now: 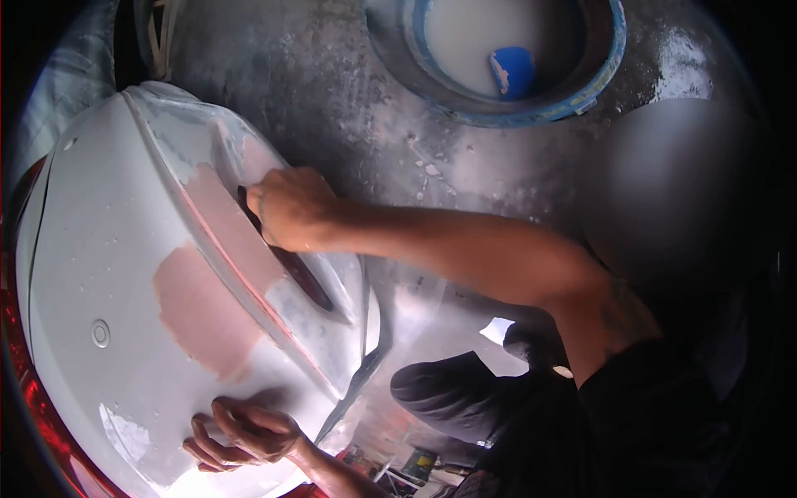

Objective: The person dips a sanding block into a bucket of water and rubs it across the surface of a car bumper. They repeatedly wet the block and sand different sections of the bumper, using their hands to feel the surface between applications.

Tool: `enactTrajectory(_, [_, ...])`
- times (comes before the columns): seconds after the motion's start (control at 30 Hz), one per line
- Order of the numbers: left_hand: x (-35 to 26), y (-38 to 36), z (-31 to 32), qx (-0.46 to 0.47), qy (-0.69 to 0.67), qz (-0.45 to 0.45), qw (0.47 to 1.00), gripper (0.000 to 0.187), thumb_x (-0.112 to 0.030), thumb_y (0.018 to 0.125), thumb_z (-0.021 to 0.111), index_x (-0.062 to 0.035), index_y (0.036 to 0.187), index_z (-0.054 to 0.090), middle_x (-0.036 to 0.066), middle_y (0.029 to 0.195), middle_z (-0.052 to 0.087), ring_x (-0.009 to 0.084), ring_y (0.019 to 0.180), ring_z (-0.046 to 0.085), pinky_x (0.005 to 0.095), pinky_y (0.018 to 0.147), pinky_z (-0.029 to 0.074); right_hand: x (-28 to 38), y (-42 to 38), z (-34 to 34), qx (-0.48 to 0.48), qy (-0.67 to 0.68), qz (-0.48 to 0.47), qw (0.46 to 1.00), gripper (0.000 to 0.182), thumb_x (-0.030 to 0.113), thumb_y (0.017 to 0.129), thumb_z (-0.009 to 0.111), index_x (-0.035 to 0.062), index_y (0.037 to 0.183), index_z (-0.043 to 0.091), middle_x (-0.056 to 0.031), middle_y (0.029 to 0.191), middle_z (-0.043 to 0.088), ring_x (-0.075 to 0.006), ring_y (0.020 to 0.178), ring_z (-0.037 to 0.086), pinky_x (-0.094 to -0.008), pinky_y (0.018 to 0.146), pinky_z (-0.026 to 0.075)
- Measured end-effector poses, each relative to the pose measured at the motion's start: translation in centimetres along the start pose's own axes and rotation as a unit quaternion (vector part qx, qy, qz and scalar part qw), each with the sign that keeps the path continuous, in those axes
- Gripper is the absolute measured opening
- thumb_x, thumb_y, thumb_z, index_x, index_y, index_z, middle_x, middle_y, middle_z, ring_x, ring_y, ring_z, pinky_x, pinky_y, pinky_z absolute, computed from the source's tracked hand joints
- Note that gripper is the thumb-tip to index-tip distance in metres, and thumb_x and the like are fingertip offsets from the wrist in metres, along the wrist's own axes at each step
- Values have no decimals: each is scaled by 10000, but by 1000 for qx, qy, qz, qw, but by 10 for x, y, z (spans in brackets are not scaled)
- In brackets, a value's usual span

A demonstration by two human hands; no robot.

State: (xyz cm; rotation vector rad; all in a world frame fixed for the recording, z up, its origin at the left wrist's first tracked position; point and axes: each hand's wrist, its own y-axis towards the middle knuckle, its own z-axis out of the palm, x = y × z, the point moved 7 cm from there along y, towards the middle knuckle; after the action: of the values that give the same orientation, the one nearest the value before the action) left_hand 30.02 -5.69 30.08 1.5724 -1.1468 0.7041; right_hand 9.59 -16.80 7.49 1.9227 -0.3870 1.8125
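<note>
My right hand (292, 209) is closed in a fist on a white car body panel (91, 249), at a long dark slot (305, 280) in its raised section. A thin dark edge shows at its fingers, but I cannot tell what it belongs to. Pinkish filler (207, 311) covers a patch of the panel, and a second pink area (237, 236) runs along the ridge by this fist. Lower down, my left hand (249, 436) lies over the white surface near the pink patch, its fingers loosely bent and apart, nothing in them.
A blue-rimmed tub (610, 58) of cloudy liquid stands on the wet grey floor (332, 108), with a blue piece (515, 70) in it. Red trim (37, 407) borders the panel. My bent knee (440, 394) is close by, and assorted items (419, 465) lie beyond it.
</note>
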Motion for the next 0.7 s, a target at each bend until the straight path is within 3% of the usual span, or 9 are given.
enactTrajectory(0.1, [0, -2, 1, 1, 3, -5, 1000, 300, -248, 1034, 515, -107, 1117, 767, 181, 1299, 642, 369, 1405, 474, 541, 1228, 203, -1, 2, 7, 22, 15, 17, 1000, 120, 133, 796, 712, 50, 877, 739, -166, 856, 737, -369, 851, 726, -443, 801, 583])
enactTrajectory(0.2, [-2, -1, -1, 13, 9, 0, 1000, 304, -249, 1036, 513, -101, 1133, 760, 187, 1305, 637, 375, 1401, 477, 547, 1231, 195, -4, 27, 2, -50, 23, 12, 998, 90, 88, 791, 698, 65, 865, 745, -176, 834, 731, -360, 818, 728, -427, 781, 589])
enactTrajectory(0.37, [-2, 2, -2, 27, 0, 0, 1000, 313, -260, 1028, 512, -103, 1146, 756, 195, 1333, 617, 393, 1423, 450, 557, 1234, 181, 6, 5, -5, -20, -5, 0, 1000, 91, 55, 787, 689, 61, 860, 743, -178, 846, 727, -357, 832, 725, -438, 774, 582])
enactTrajectory(0.4, [2, -1, -1, 21, 6, -12, 1000, 357, -358, 1030, 510, -142, 1165, 761, 135, 1352, 618, 345, 1410, 464, 535, 1200, 211, 5, 2, -4, 8, 9, 5, 1000, 92, 53, 784, 691, 60, 859, 743, -177, 847, 728, -356, 836, 726, -442, 766, 580])
enactTrajectory(0.43, [1, 0, 0, 21, 7, -13, 1000, 357, -358, 1030, 510, -142, 1165, 761, 135, 1352, 618, 345, 1410, 464, 535, 1200, 211, 3, 12, -2, 8, 9, 4, 1000, 92, 53, 784, 691, 60, 859, 743, -177, 847, 728, -356, 836, 726, -442, 766, 580])
enactTrajectory(0.5, [0, 1, -1, 31, 10, -6, 999, 365, -363, 1033, 500, -144, 1170, 757, 133, 1346, 621, 346, 1411, 463, 537, 1201, 209, -3, 36, -5, -75, 21, 7, 997, 77, 74, 779, 713, 63, 849, 743, -175, 846, 734, -354, 839, 727, -445, 778, 576])
enactTrajectory(0.7, [-1, 2, -1, 13, 7, 2, 1000, 399, -392, 1046, 454, -163, 1159, 761, 125, 1328, 630, 342, 1395, 477, 544, 1173, 245, 5, 22, -8, 24, -7, 19, 1000, 103, 74, 815, 705, 48, 909, 739, -153, 924, 744, -369, 920, 717, -444, 842, 570])
